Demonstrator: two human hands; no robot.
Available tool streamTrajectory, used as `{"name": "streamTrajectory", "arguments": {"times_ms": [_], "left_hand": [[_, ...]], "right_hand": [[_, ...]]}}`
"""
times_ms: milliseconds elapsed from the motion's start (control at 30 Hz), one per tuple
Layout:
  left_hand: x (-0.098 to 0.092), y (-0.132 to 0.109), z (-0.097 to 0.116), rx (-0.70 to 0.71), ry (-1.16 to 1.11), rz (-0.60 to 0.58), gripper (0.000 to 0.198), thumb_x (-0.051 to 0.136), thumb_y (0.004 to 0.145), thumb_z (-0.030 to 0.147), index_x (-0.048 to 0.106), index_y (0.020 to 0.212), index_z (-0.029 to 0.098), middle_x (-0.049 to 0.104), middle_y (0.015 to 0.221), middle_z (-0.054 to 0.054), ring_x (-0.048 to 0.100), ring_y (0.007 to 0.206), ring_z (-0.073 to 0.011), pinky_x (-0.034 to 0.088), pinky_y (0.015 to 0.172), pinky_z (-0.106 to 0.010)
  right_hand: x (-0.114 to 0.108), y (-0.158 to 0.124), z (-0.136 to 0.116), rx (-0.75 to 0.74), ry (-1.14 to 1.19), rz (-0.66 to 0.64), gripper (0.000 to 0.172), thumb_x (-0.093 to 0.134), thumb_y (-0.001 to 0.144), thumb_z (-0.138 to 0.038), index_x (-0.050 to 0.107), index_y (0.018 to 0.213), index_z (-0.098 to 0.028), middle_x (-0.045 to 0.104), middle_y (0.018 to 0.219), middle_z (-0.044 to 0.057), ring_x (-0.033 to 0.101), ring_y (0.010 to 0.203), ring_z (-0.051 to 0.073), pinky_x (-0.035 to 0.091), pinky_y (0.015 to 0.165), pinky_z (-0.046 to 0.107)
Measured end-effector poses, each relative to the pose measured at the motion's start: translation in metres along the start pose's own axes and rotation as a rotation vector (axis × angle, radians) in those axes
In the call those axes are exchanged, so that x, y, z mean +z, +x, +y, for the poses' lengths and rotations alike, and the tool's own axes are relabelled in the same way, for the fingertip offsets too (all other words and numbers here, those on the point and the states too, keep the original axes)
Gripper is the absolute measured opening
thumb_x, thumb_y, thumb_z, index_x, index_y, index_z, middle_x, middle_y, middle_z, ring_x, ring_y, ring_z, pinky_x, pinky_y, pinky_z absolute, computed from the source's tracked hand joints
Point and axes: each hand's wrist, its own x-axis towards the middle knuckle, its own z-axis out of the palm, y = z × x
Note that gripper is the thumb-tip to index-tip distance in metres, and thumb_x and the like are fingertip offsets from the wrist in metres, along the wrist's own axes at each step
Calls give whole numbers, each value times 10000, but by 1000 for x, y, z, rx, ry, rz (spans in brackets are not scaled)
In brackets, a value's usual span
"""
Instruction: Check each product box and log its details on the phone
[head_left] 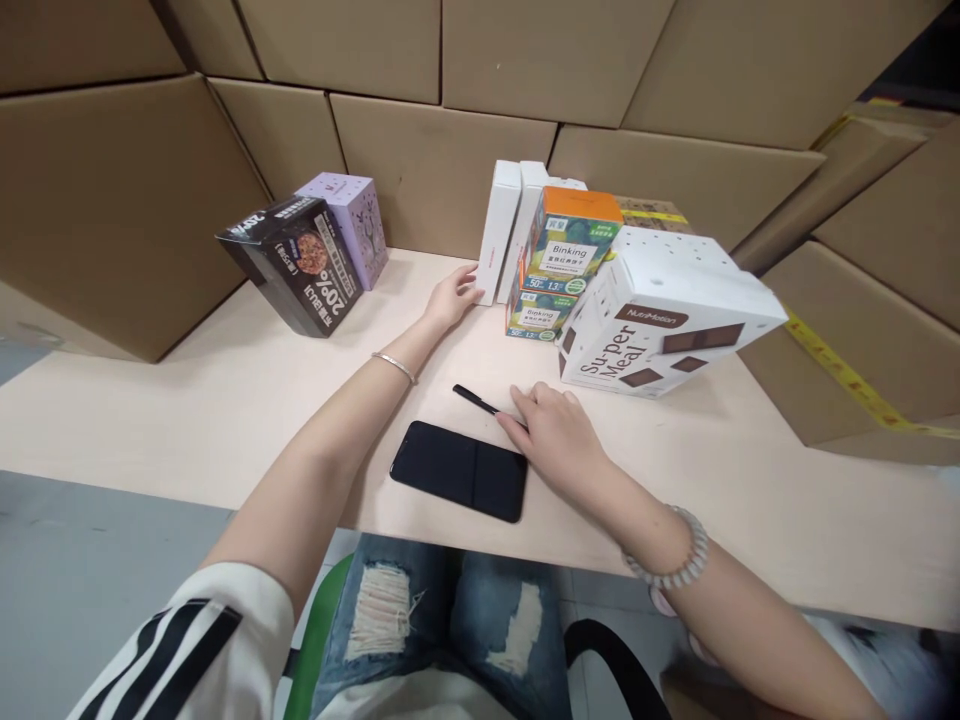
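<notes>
My left hand (453,296) reaches to the back of the table, its fingers stretched out and touching the lower left edge of a slim white box (498,232) that stands upright. Another upright white box (530,200) stands just right of it. My right hand (556,437) rests on the table with thumb and curled fingers closed around one end of a black pen (474,399); the pen's other end points to the far left. Close by the right hand, a black smartphone (459,470) lies flat with its screen dark.
Two stacked Binking boxes (570,250) and a white Super Meal box (667,320) stand at the back right. A black box (292,262) leans beside a purple box (352,225) at the back left. Large cardboard cartons (450,175) wall in the table (150,410).
</notes>
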Motion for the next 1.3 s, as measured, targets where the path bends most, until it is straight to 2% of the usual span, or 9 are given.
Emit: {"name": "streamTrajectory", "arguments": {"times_ms": [267,533,667,767,867,967,1067,1200,1300], "left_hand": [[-4,-24,19,34,295,58,460,688,940,192,648,1392,119,695,1407,-198,650,1345,-322,473,1235,-493],[-86,-106,33,460,740,185,319,495,1006,137,655,1279,180,660,1413,-152,530,1513,-311,420,1283,-539],[-131,-141,37,460,692,453,352,585,979,196,630,1323,254,581,1540,-105,418,1614,-299,207,1407,-556],[-158,-151,35,241,545,772,740,815,866,362,478,1515,255,383,1702,-158,228,1697,-354,84,1430,-557],[-175,-147,26,35,310,823,1123,930,746,353,250,1633,246,284,1753,-210,269,1679,-368,264,1392,-533],[-183,-140,18,-124,163,720,915,866,801,289,342,1548,236,523,1597,-190,516,1520,-358,423,1294,-505],[-185,-140,19,-207,119,756,634,834,841,405,475,1335,238,645,1417,-157,597,1406,-384,444,1250,-542],[-182,-147,32,-16,44,813,602,823,830,587,466,1187,259,659,1278,-100,623,1355,-354,500,1176,-486],[-168,-151,44,182,-94,711,651,784,795,725,493,1134,251,668,1204,-74,663,1309,-325,564,1104,-441]], "right_hand": [[4,3,11,-71,16,42,302,610,1079,-316,817,1275,-218,782,1048,102,722,978,261,422,899,384],[21,1,25,-233,88,274,232,645,1021,-256,866,1050,-193,752,890,80,699,826,237,470,783,365],[27,1,29,-259,129,325,296,583,1024,-311,855,1006,-197,748,882,87,721,819,247,485,725,364],[28,0,28,-220,167,317,330,558,1017,-373,849,992,-221,759,909,78,729,790,239,472,660,352],[26,-1,25,-158,170,300,346,543,1008,-419,837,976,-240,770,944,68,730,764,235,438,615,344],[24,-1,23,-124,168,308,340,532,997,-439,806,994,-239,780,989,75,731,777,244,419,626,349],[21,3,23,-45,233,319,330,539,969,-482,738,1031,-226,773,946,81,719,756,256,408,630,352],[18,7,24,94,417,413,383,552,915,-609,604,981,-235,687,734,47,646,603,236,418,595,357],[14,3,24,100,510,620,385,552,916,-644,528,895,-260,658,709,52,625,587,236,452,592,382]]}}
